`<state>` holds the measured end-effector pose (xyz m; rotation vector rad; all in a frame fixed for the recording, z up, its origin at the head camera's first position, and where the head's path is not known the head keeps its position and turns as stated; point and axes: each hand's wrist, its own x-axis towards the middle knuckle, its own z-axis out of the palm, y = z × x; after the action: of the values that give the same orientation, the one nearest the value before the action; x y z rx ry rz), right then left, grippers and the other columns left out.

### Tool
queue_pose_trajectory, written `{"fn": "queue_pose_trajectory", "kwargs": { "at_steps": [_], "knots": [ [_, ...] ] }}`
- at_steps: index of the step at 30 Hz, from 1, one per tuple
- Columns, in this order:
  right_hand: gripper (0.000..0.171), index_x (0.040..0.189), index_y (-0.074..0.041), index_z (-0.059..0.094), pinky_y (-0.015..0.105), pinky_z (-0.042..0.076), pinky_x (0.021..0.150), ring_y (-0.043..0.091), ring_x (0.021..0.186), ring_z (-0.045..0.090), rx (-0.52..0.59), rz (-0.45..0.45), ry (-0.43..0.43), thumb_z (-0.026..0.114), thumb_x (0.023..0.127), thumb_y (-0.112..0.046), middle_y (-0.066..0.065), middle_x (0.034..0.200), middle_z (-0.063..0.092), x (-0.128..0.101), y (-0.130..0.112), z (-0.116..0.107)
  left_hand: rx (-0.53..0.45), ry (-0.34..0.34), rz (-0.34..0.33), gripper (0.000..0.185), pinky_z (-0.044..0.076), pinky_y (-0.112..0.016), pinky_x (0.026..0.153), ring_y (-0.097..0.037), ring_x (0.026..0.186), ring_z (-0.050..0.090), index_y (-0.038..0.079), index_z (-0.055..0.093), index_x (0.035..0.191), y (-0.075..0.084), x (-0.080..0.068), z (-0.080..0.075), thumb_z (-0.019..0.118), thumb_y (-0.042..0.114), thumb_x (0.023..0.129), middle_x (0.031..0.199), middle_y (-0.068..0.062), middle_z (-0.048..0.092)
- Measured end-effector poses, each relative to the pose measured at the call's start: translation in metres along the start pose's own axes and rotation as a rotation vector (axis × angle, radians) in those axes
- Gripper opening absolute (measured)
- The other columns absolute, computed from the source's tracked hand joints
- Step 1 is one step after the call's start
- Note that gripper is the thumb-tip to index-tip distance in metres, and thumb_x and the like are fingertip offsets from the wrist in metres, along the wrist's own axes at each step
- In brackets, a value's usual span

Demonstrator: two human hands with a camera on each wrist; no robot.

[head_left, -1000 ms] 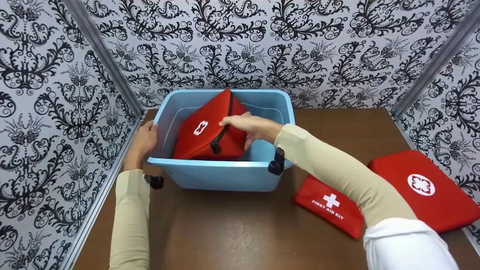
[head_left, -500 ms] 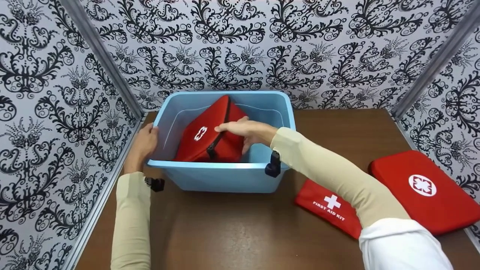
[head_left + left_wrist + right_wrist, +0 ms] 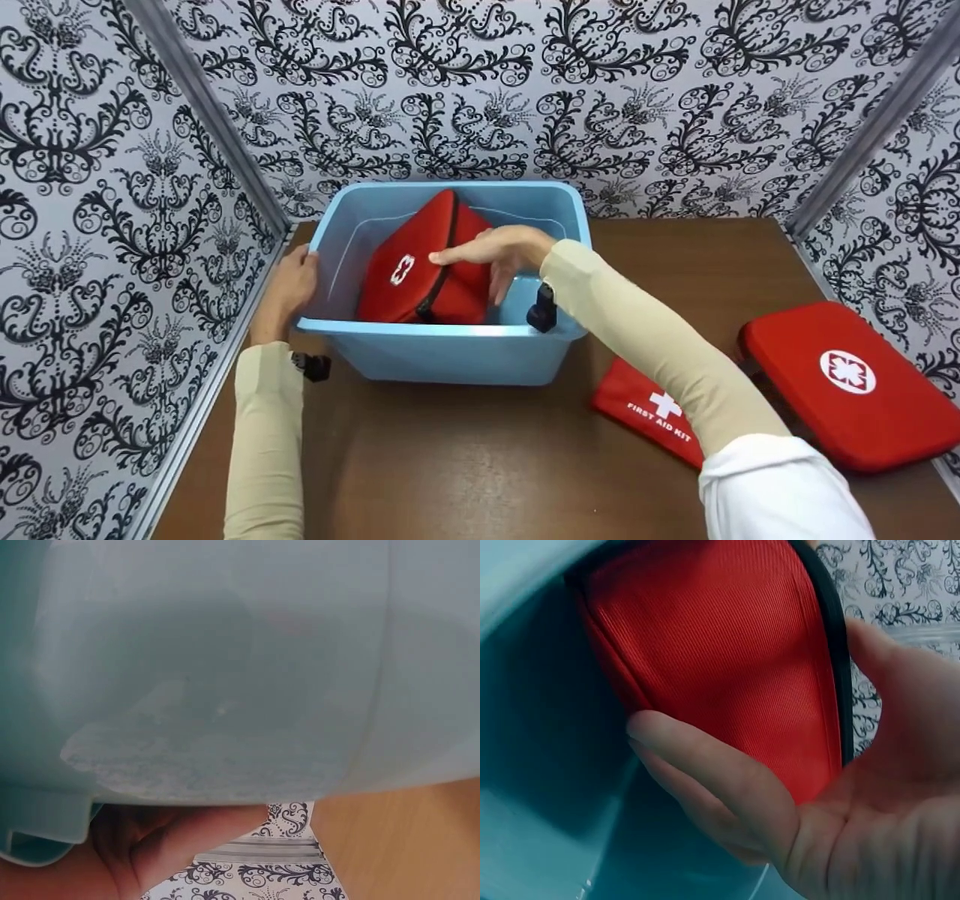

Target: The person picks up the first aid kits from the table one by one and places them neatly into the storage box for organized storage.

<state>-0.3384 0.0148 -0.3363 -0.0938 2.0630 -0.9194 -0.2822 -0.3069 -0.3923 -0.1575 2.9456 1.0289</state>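
A red zippered first aid case (image 3: 405, 259) with a white emblem leans tilted inside a light blue plastic tub (image 3: 450, 352). My right hand (image 3: 499, 251) is at the case's zipper edge, thumb over the top face and fingers loosely extended along its side. In the right wrist view, those fingers (image 3: 720, 772) lie beside the red side panel (image 3: 720, 652), the black zipper near the thumb. At the tub's left end my left hand (image 3: 292, 281) grips the rim; the left wrist view shows the hand (image 3: 172, 847) partly hidden behind the tub wall (image 3: 225, 675).
On the brown table (image 3: 465, 457), a flat red pouch (image 3: 645, 412) printed FIRST AID KIT lies to the right, partly under my right sleeve. Farther right is a larger red case (image 3: 847, 382) with a round white emblem. Patterned walls (image 3: 480, 90) stand behind and at both sides.
The red case has sunk lower and settled slightly right in the tub. My right fingers have loosened from its side. My left hand stays at the rim.
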Motion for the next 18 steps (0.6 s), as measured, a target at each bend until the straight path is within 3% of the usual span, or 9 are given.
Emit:
{"fn": "queue_pose_trajectory", "kwargs": {
  "at_steps": [3,8,10,18],
  "knots": [
    [0.103,0.162,-0.015,0.008,0.047,0.061,0.087,0.046,0.109,0.069,-0.066,-0.011,-0.036,0.053,0.089,-0.073,0.019,0.163,0.025,0.001,-0.001,-0.005,0.0,-0.003,0.004,0.057,0.023,-0.059,0.123,-0.05,0.146,0.028,-0.007,0.022,0.156,0.0,0.001,0.0,0.019,0.027,0.11,0.158,-0.034,0.029],
    [0.089,0.163,-0.022,0.006,0.051,0.057,0.093,0.046,0.112,0.068,-0.101,-0.003,-0.078,0.027,0.095,-0.076,0.026,0.157,0.034,0.006,-0.002,-0.01,-0.018,-0.002,-0.008,0.057,0.024,-0.059,0.122,-0.049,0.146,0.03,-0.004,0.023,0.157,-0.001,0.0,0.001,0.02,0.028,0.109,0.158,-0.032,0.031],
    [0.09,0.163,-0.023,0.007,0.053,0.057,0.093,0.046,0.112,0.067,-0.101,0.014,-0.069,0.027,0.094,-0.077,0.029,0.151,0.042,0.008,-0.002,-0.012,-0.022,-0.001,-0.01,0.057,0.025,-0.06,0.121,-0.049,0.146,0.031,-0.002,0.025,0.157,-0.002,0.0,0.001,0.02,0.028,0.109,0.157,-0.031,0.033],
    [0.099,0.161,-0.016,0.009,0.054,0.055,0.099,0.045,0.113,0.068,-0.12,0.078,-0.06,0.032,0.09,-0.081,0.03,0.146,0.048,0.018,0.0,-0.02,-0.035,0.012,0.006,0.055,0.027,-0.06,0.12,-0.049,0.144,0.034,-0.003,0.029,0.155,-0.001,0.0,0.001,0.021,0.026,0.109,0.154,-0.032,0.037]
  ]
}}
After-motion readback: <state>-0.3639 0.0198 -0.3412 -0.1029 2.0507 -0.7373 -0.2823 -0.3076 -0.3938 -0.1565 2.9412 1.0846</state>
